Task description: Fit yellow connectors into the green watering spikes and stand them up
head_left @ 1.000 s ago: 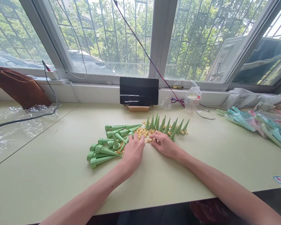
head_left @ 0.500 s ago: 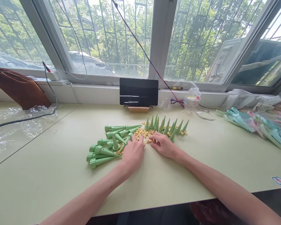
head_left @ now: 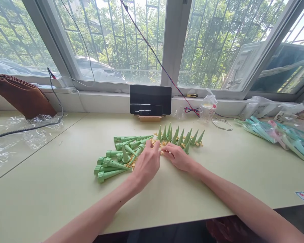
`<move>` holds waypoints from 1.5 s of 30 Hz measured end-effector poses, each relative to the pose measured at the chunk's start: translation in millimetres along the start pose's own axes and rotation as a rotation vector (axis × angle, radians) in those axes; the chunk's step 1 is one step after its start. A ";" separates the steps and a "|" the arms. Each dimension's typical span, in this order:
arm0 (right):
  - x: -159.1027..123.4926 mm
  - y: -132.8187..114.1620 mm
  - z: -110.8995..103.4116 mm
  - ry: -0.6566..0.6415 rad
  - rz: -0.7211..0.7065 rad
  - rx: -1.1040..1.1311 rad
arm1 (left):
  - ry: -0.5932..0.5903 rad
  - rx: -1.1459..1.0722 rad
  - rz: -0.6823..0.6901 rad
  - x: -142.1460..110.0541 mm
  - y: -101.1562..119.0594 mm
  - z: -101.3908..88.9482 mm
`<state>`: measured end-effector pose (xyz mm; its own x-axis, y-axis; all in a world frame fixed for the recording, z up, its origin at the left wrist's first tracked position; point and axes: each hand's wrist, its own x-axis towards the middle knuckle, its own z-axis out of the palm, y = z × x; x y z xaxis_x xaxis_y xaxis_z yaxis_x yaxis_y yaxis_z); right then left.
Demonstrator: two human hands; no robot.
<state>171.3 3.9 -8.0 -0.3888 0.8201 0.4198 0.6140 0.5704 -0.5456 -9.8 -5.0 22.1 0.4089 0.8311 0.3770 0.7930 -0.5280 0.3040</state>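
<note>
My left hand [head_left: 149, 161] reaches over a pile of small yellow plastic pieces [head_left: 155, 141], fingers bent down together. Its fingertips are hidden, so what they hold cannot be made out. Close beside it, my right hand [head_left: 176, 156] rests on the table with thumb and fingers pinched on a small yellow piece [head_left: 162, 152], mostly covered. Left of my hands lie several green plastic spikes [head_left: 112, 162] with ribbed caps, one of them standing point up. Behind my right hand, several green spikes [head_left: 176, 135] stand upright in a cluster, with yellow pieces at their bases.
A black tablet [head_left: 150, 98] leans on a cardboard stand at the window side. Further right are a plastic-wrapped cup [head_left: 208, 109], a coiled white cable [head_left: 222, 125] and teal and pink plastic bags [head_left: 278, 135]. On the left, a brown pouch [head_left: 25, 98] sits by clear wrap.
My left hand has shifted right over the yellow pile, nearer my right hand, and covers more of it. My right hand stays nearly in place.
</note>
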 end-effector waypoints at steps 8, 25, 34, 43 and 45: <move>0.9 2.6 1.6 0.026 -0.030 0.013 | 0.021 -0.650 -0.077 2.9 -1.4 8.1; 0.0 4.7 3.2 0.067 -0.002 0.056 | -0.068 -1.379 -0.477 13.0 -6.1 7.7; 2.9 2.2 2.8 0.179 -0.055 0.105 | -0.097 -1.370 -0.518 11.8 -7.9 9.0; 1.3 -3.0 1.9 0.183 -0.068 0.146 | -0.088 -1.281 -0.455 12.1 -6.6 6.9; 0.6 -3.8 1.5 0.178 -0.058 0.162 | -0.092 -1.262 -0.465 11.7 -6.6 7.3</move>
<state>167.7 2.3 -6.7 -0.2843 0.7732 0.5669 0.4704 0.6277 -0.6203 -6.9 9.5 18.1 0.2859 0.9579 -0.0245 -0.0683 0.0459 0.9966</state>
